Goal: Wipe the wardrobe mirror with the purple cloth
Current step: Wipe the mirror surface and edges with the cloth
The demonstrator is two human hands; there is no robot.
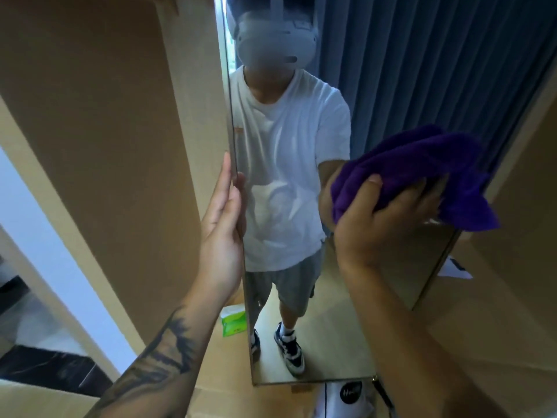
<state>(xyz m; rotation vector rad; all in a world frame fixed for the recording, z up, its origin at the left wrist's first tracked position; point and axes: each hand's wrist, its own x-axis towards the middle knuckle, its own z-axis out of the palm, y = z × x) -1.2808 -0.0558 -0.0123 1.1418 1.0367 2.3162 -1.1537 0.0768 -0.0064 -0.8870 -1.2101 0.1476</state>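
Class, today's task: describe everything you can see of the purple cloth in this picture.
The purple cloth is a deep violet, fuzzy fabric that looks like microfibre or terry. It is bunched into soft folds, not spread flat, with a loose corner hanging at the lower right. The right hand grips it, fingers curled into the folds, and holds it against the wardrobe mirror near the right edge. Whether it is damp or dry cannot be told.
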